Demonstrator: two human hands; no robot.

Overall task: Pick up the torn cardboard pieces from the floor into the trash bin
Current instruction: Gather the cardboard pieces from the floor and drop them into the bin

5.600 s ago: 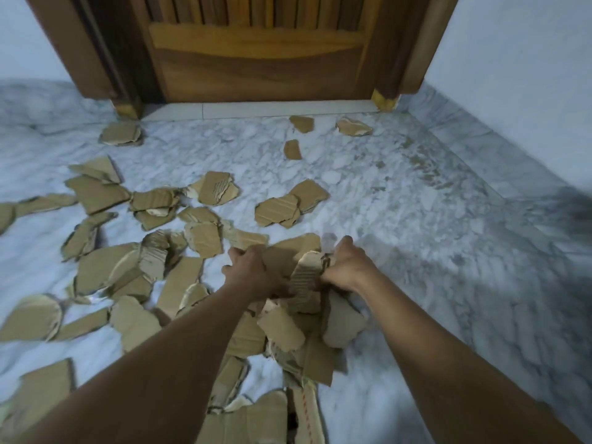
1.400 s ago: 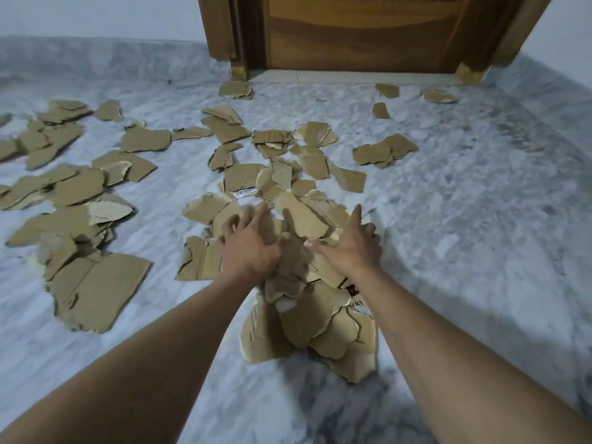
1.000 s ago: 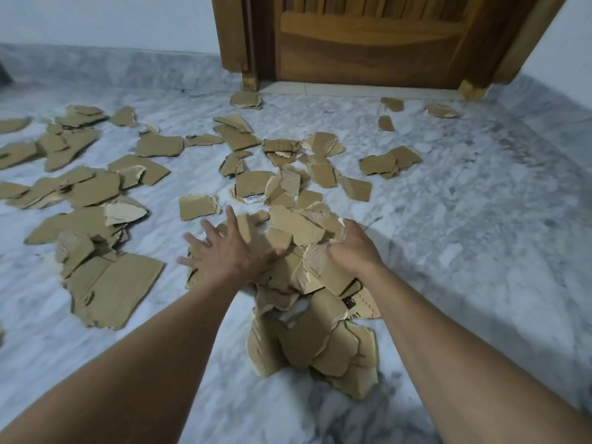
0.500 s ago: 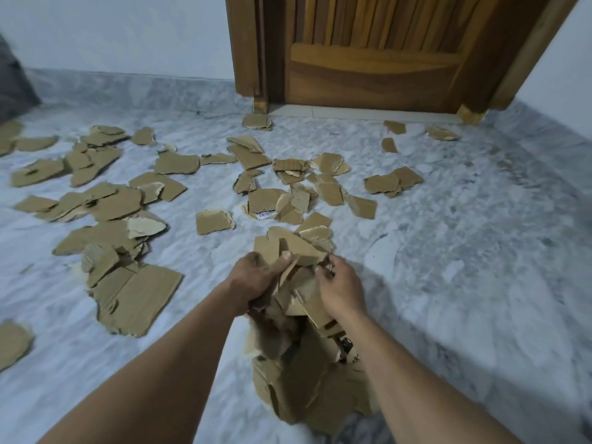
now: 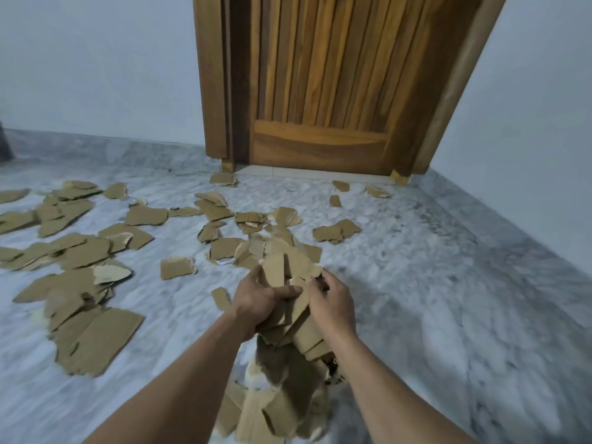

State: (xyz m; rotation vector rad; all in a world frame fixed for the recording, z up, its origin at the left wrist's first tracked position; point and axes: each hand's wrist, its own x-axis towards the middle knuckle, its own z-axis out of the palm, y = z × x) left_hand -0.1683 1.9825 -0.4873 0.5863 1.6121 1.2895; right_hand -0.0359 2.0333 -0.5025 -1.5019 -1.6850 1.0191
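Note:
A thick bundle of torn brown cardboard pieces (image 5: pixel 290 302) is lifted off the marble floor, pressed between my left hand (image 5: pixel 256 301) and my right hand (image 5: pixel 333 304). More pieces (image 5: pixel 272 408) hang or lie blurred below the bundle, between my forearms. Several loose cardboard pieces (image 5: pixel 80 283) lie scattered on the floor to the left and ahead, one small piece (image 5: pixel 221 298) just left of my left hand. No trash bin is in view.
A closed wooden door (image 5: pixel 323 91) in its frame stands straight ahead. White walls meet a grey marble skirting (image 5: pixel 499 232) on the right and at the back left. A dark object (image 5: pixel 4 145) shows at the far left edge.
Both hands swept pieces together, closed on the pile and raised it off the floor. The view has tilted up, showing more of the door.

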